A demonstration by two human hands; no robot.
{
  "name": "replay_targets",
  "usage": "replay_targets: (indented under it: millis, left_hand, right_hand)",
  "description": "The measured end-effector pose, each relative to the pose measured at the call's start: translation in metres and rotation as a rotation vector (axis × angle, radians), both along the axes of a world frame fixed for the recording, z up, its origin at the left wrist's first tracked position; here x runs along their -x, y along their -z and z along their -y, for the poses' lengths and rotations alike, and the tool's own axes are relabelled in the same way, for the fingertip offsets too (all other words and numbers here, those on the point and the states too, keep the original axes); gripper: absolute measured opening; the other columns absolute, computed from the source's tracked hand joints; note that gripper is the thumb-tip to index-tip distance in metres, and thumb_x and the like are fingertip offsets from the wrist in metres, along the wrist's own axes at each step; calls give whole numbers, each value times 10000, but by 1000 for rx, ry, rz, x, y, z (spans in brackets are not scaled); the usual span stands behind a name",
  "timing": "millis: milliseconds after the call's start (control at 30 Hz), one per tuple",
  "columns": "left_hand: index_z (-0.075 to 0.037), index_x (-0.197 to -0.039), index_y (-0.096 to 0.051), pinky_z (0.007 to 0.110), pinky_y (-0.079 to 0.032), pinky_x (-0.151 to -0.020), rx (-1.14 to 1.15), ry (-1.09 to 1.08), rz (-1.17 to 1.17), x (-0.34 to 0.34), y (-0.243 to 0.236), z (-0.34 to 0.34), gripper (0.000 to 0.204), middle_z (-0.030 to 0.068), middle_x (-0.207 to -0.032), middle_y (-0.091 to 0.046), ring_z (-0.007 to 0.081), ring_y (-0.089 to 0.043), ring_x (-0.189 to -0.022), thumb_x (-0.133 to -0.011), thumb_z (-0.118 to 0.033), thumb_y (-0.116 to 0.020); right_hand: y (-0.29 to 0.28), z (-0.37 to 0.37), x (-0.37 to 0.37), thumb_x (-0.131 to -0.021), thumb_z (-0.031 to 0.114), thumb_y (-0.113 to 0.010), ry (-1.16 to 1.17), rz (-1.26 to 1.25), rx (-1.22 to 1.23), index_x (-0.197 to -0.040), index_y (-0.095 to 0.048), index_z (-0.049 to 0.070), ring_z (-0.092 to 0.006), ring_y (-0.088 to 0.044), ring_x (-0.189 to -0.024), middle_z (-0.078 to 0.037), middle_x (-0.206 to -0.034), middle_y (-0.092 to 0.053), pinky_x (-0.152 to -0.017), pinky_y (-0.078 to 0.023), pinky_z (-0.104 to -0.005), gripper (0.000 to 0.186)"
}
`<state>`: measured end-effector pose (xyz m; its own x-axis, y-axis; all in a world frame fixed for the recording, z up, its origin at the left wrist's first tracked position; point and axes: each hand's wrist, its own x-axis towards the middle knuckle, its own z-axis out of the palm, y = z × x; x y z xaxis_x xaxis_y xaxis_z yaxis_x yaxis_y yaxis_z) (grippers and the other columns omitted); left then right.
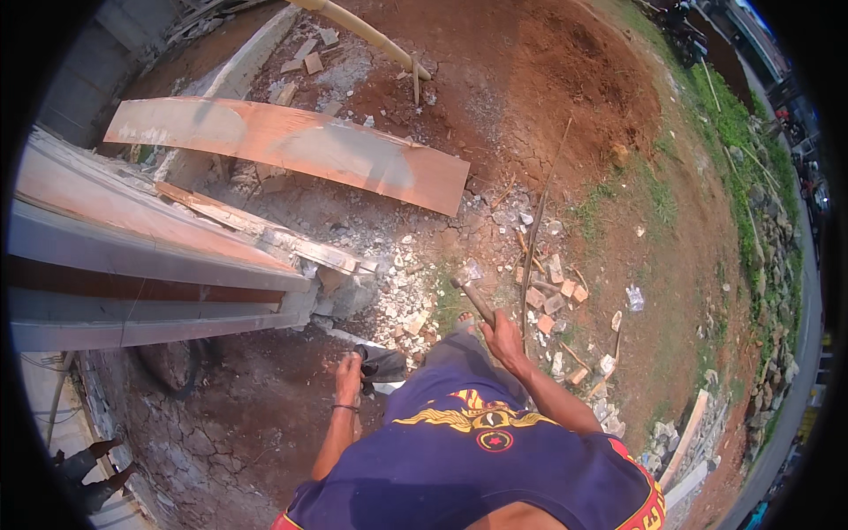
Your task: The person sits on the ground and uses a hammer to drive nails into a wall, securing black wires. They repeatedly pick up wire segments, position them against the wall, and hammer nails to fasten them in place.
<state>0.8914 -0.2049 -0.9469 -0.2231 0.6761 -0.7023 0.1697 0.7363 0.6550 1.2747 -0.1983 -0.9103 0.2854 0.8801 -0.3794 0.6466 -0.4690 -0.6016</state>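
My right hand [505, 343] is closed around the handle of a hammer [478, 303], held out in front of my right leg with the head pointing up and left. My left hand [349, 378], with a dark band at the wrist, hangs low beside a piece of black fabric [382, 363]. Its fingers are foreshortened, so whether they grip the fabric does not show. Just beyond the hands, broken white rubble [408, 291] covers the ground. A pale, plaster-crusted board [265, 231] ends close by, over a concrete stub.
A long orange-brown panel [291, 146] lies ahead. Stacked beams [159, 300] reach in from the left. Brick pieces [548, 296] and a thin strip [541, 221] lie to the right. A bamboo pole [375, 40] slants overhead. Another person's legs [97, 477] show at lower left.
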Motion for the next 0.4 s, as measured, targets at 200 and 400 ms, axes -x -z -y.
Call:
replay_targets:
  millis: [200,400]
  left_hand:
    - [-78,-988,-693,257,-428,-624,24,-66,55,-92,33,-11,535,25,-866,-594,119,-545,-788,-989,-550,-441]
    - [-45,-1212,-599,398,-501,-881,-37,-807,835,-156,107,-26,594,89,-1033,-670,230,-638,-950,-956,-575,-518]
  right_hand:
    - [33,-124,36,-897,302,-645,-756,-359,111,-1007,-580,-23,-487,-631,-812,-287,-821,-643,-725,-474,-543,349]
    - [38,-192,59,-884,318,-606,-1343,-590,204,-1280,-567,-22,-486,-655,-887,-327,-943,-662,-883,-494,-515,524]
